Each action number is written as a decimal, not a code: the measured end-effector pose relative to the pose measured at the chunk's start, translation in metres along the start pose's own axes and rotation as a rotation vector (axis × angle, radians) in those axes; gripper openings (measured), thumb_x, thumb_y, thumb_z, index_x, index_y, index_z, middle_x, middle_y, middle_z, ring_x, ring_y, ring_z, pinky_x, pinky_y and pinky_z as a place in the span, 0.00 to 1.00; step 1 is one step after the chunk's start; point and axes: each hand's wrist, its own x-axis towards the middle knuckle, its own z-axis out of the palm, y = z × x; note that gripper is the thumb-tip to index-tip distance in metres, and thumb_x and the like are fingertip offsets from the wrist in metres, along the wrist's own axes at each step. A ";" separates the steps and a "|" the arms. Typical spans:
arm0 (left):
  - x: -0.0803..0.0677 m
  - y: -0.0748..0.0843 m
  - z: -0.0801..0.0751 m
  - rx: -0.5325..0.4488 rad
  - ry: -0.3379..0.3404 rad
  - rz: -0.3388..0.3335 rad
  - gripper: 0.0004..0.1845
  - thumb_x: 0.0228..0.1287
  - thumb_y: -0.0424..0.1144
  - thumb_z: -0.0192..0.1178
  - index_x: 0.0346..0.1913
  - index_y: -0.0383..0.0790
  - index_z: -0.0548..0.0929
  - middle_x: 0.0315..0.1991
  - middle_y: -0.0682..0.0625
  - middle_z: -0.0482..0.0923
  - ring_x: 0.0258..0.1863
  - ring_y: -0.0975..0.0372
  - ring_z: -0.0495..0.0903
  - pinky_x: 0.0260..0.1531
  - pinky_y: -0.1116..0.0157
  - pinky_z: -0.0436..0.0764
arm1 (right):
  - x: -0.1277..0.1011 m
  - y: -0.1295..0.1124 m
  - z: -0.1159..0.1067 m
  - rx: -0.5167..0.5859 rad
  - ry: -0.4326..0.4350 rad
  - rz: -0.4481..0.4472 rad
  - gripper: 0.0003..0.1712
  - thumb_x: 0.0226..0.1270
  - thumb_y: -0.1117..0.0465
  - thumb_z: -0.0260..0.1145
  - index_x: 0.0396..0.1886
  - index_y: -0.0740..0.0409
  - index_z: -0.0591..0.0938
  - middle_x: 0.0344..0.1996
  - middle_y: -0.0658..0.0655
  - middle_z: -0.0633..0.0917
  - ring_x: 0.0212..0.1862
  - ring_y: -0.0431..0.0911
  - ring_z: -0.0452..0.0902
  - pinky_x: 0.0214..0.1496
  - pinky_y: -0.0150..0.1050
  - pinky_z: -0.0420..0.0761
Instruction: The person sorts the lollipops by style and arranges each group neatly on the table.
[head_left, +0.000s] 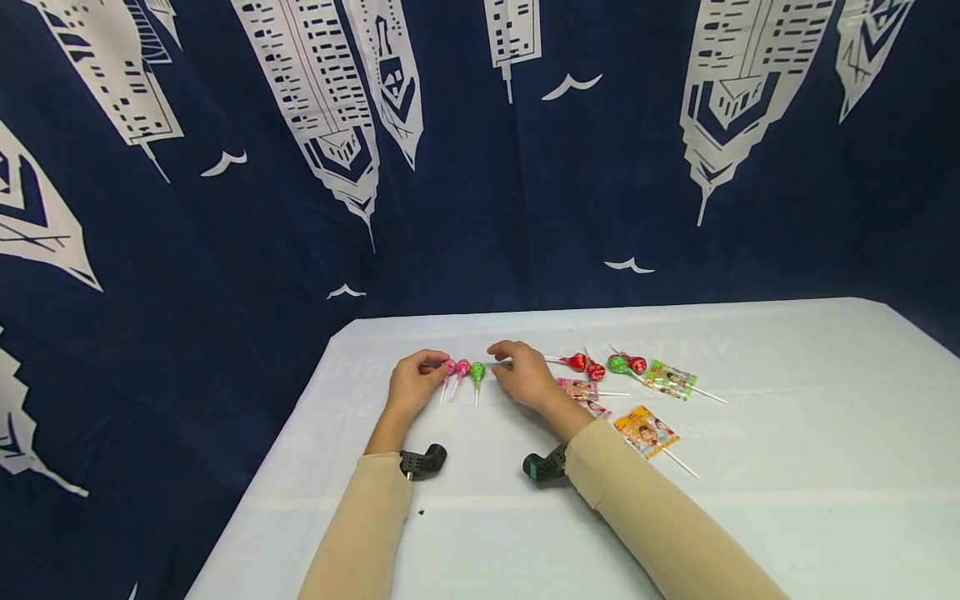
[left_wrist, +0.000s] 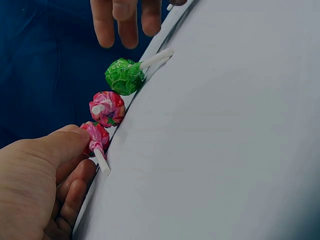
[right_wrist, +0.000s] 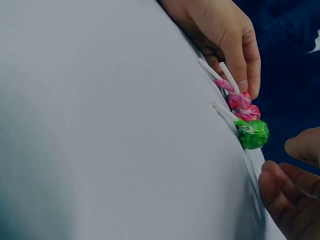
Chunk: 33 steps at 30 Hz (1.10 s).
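On the white table, two pink-wrapped lollipops and a green lollipop (head_left: 477, 371) lie side by side, sticks toward the person. My left hand (head_left: 412, 383) pinches the head of the leftmost pink lollipop (left_wrist: 97, 135), thumb on the near side. The second pink lollipop (left_wrist: 107, 108) sits between it and the green one, their round heads close together. Just right of the green lollipop is my right hand (head_left: 525, 375), its fingers loosely bent and apart from the thumb, holding nothing. In the right wrist view its fingertips (right_wrist: 270, 172) show beside the green head.
Right of the right hand lie red lollipops (head_left: 596, 371), another green lollipop (head_left: 618, 363), and flat-packed ones: green (head_left: 671, 379), pink (head_left: 577, 388) and orange (head_left: 647, 429). The right forearm partly covers this group. A dark blue printed curtain (head_left: 465, 250) hangs behind the table (head_left: 480, 542).
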 end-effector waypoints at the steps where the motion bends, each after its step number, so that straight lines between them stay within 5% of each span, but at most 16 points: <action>1: 0.000 0.000 0.000 0.003 0.002 0.002 0.09 0.59 0.41 0.67 0.43 0.49 0.87 0.41 0.51 0.86 0.35 0.61 0.80 0.34 0.68 0.75 | -0.001 0.001 -0.002 0.001 0.002 -0.008 0.17 0.64 0.65 0.62 0.53 0.58 0.80 0.48 0.62 0.83 0.47 0.52 0.82 0.51 0.46 0.80; 33: -0.001 -0.002 0.001 0.010 -0.001 -0.001 0.08 0.59 0.41 0.66 0.42 0.49 0.87 0.41 0.51 0.86 0.34 0.61 0.78 0.33 0.69 0.73 | -0.029 0.019 -0.069 0.110 0.079 0.035 0.18 0.65 0.62 0.63 0.55 0.53 0.79 0.51 0.58 0.83 0.50 0.52 0.80 0.46 0.43 0.79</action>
